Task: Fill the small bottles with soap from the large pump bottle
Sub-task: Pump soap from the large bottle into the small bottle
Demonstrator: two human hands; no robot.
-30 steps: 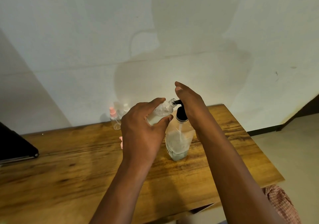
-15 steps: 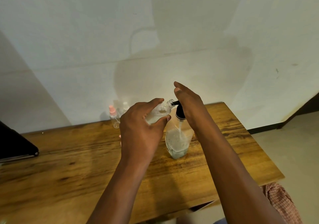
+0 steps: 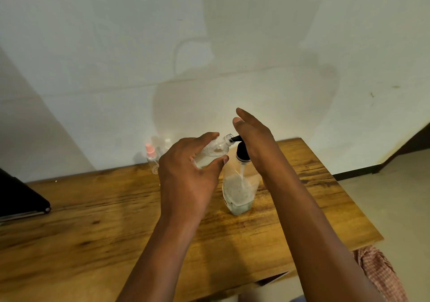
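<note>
The large clear pump bottle (image 3: 237,190) with a black pump head stands on the wooden table (image 3: 93,220), partly filled with pale soap. My right hand (image 3: 253,139) lies flat on top of the pump with straight fingers. My left hand (image 3: 186,173) grips a small clear bottle (image 3: 213,152), tilted so that its open neck meets the black spout. Pale liquid sits inside the small bottle. At the back by the wall stand more small bottles (image 3: 152,159), one with a pink cap.
A black flat object (image 3: 21,199) lies at the table's left edge. The white wall rises right behind the table. A checked cloth (image 3: 381,276) hangs below the table's right front corner, with bare floor to the right.
The view has shifted slightly. Both hands keep their places, the right one on the pump and the left one holding the small bottle at the spout.
</note>
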